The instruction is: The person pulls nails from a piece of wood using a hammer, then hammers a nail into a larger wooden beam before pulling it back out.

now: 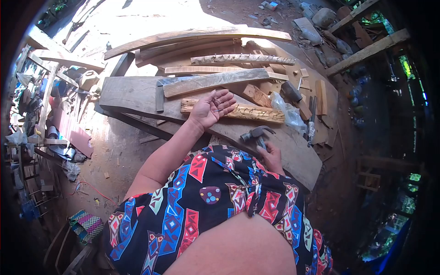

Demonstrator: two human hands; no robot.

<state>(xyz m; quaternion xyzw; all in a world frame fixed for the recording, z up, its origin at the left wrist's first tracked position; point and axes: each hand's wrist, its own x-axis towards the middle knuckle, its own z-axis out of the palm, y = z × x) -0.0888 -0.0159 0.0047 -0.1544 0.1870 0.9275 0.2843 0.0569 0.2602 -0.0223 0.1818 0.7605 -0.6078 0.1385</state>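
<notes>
My left hand [213, 109] is palm up with its fingers spread and slightly curled, and a thin nail [218, 110] lies across the palm. It is over the left part of a rough yellowish wood piece [256, 113] on the workbench. Below and to the right, my right hand [271, 157] is wrapped round the handle of a claw hammer [255, 134], whose metal head is near the bench's front edge. Just beyond the left hand lies a long planed board [215, 81]. A clear plastic bag [291, 112] touches the right end of the rough piece.
Curved wooden strips [197, 34] lie across the back of the bench [130, 91]. A dark mallet [291, 91] and long tools [311, 121] are at the right. A woven basket [86, 225] stands on the floor at lower left.
</notes>
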